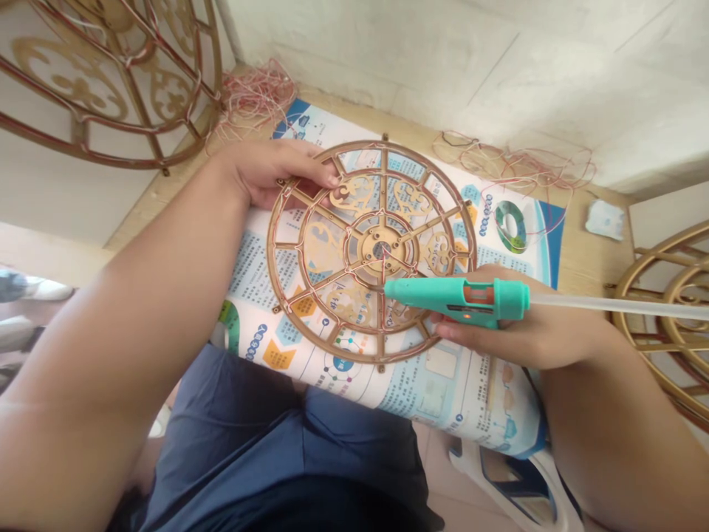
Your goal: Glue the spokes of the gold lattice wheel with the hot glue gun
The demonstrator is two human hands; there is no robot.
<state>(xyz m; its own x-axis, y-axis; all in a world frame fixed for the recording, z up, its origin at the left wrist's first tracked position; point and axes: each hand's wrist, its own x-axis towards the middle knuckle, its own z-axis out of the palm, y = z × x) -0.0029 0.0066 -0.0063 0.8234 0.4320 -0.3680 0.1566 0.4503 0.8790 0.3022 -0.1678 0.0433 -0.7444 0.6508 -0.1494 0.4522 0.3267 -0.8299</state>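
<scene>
A round gold-coloured openwork frame with spokes, scroll ornaments and thin red wires lies on a printed poster. My left hand grips its upper left rim, thumb over a spoke. My right hand is closed round a teal hot glue gun, a clear glue stick jutting out behind it. The gun's nozzle points left, just below the frame's central hub.
The poster covers a low wooden surface and hangs over my blue-clad legs. Tangles of red wire lie along the white wall. More gold frames stand at the upper left and right edge. A tape roll lies nearby.
</scene>
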